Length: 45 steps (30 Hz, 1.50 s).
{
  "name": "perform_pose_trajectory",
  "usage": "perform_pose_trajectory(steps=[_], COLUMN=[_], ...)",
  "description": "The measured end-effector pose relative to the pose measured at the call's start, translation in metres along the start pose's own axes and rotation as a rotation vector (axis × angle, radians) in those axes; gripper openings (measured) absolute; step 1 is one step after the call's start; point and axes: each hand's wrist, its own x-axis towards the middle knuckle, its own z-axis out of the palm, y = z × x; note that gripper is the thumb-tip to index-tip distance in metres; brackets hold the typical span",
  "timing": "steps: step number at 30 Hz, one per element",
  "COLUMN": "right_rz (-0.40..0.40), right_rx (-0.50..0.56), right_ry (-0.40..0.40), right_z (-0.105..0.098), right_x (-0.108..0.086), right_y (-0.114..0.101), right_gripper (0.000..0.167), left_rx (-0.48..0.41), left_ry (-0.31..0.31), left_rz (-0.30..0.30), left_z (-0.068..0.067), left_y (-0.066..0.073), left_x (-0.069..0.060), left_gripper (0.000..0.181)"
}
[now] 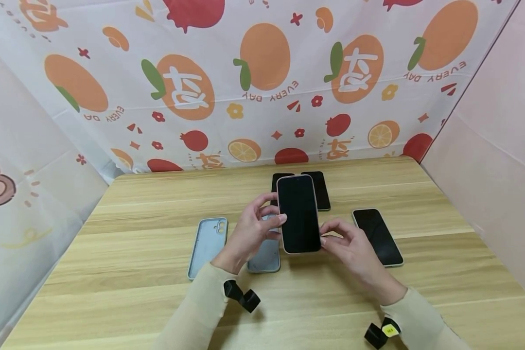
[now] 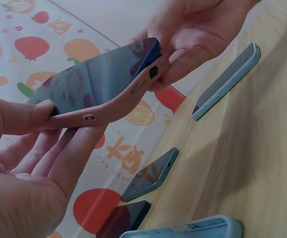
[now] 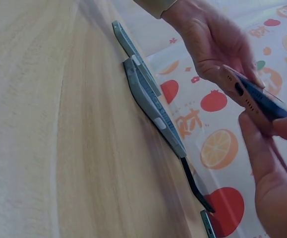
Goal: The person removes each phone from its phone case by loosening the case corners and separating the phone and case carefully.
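Note:
A dark-screened phone [image 1: 298,214] is held above the table in a pink case [image 2: 118,109]. My left hand [image 1: 251,233] grips its left side, thumb on the front edge and fingers behind. At the lower right corner, my right hand [image 1: 354,253] pinches the case and phone. In the left wrist view the case edge bends away from the phone [image 2: 98,77], which stands partly out of it at the end near my right hand [image 2: 198,39]. The right wrist view shows the same gap beside the case's port opening.
Two blue-grey cases [image 1: 207,247] [image 1: 264,255] lie left of and below the held phone. Two dark phones [image 1: 321,190] [image 1: 276,181] lie behind it, partly covered. Another phone in a pale case [image 1: 378,237] lies right. A patterned cloth [image 1: 262,121] hangs behind the table [image 1: 127,253].

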Motion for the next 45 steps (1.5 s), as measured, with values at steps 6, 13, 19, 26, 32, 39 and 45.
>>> perform_pose_trajectory(steps=[6,13,19,26,32,39,45], right_rz=[0.102,0.173,0.232,0.259,0.262,0.261,0.249], right_rx=[-0.065,-0.252,-0.298,-0.306,-0.26,-0.235,-0.274], right_ry=[0.038,0.083,0.068,0.064,0.09,0.099,0.099], right_z=[0.0,-0.003,-0.002,-0.002,-0.003,-0.003,-0.007], right_x=[0.001,0.005,0.008,0.01,0.011,0.011,0.011], right_y=[-0.003,-0.006,-0.008,-0.009,-0.006,-0.003,-0.001], right_gripper=[0.02,0.022,0.028,0.025,0.025,0.028,0.028], left_rx=[0.03,0.05,0.051,0.112,0.116,0.131,0.17], left_ry=[0.035,0.099,0.133,0.144,0.135,0.154,0.173], left_rz=[0.002,0.001,0.01,0.038,0.039,0.024,0.018], left_z=[0.003,0.01,0.014,0.017,0.02,0.021,0.021], left_y=[-0.004,-0.011,-0.015,-0.02,-0.025,-0.028,-0.031], left_x=[0.002,0.005,0.008,0.009,0.01,0.01,0.01], left_gripper=[0.054,0.05,0.049,0.049,0.048,0.049,0.05])
